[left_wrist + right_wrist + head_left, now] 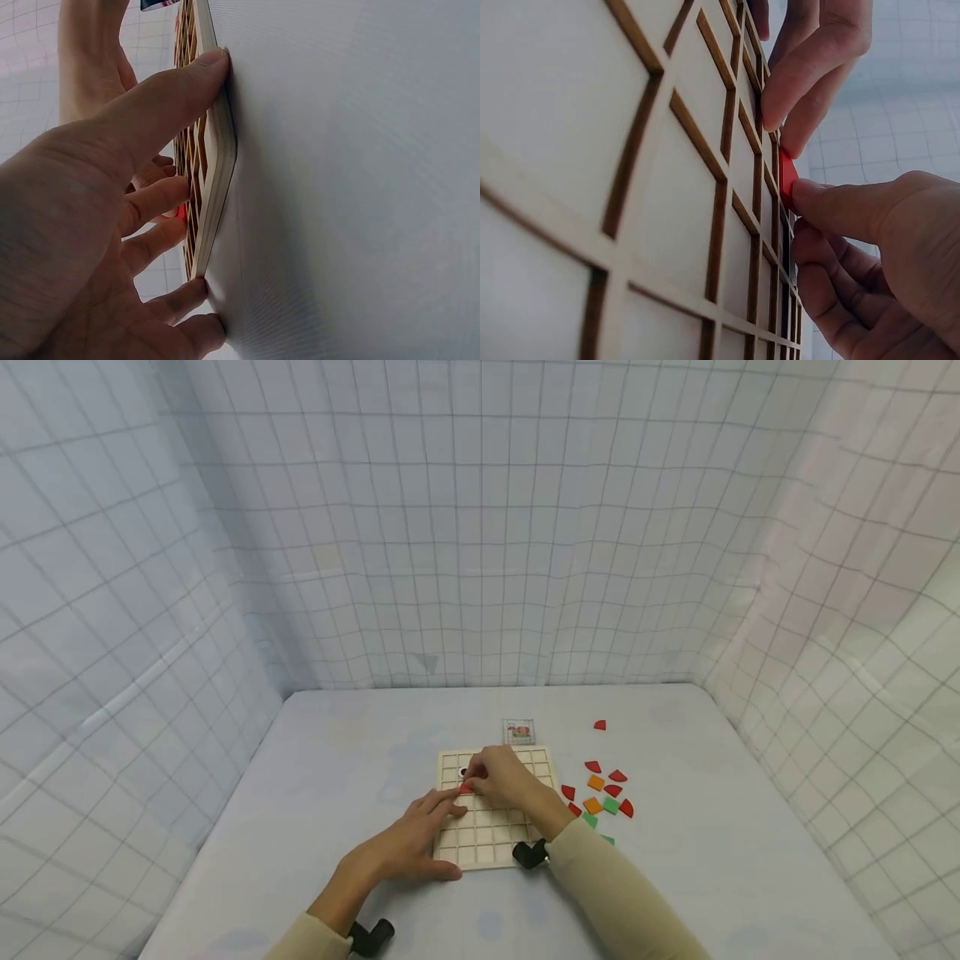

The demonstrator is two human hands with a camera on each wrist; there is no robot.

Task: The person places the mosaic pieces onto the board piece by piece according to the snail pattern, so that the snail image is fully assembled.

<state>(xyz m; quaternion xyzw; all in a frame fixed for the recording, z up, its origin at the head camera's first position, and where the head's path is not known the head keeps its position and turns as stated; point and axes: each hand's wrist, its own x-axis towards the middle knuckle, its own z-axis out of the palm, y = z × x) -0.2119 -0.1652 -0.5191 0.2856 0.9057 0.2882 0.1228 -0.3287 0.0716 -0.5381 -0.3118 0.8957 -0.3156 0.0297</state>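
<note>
A pale wooden grid board lies on the table, divided into square cells by raised strips. My right hand pinches a red quarter-circle tile over the left upper part of the board, its thumb against the tile in the right wrist view. Spread along the board's left side is my left hand, fingertips close to the red tile and thumb on the near edge. Just above the tile sits a white tile with a black dot, partly covered by the right hand.
Right of the board lie loose red tiles, orange tiles and green tiles; one red tile is farther back. Behind the board is a small picture card. Grid-patterned cloth walls surround the table on three sides.
</note>
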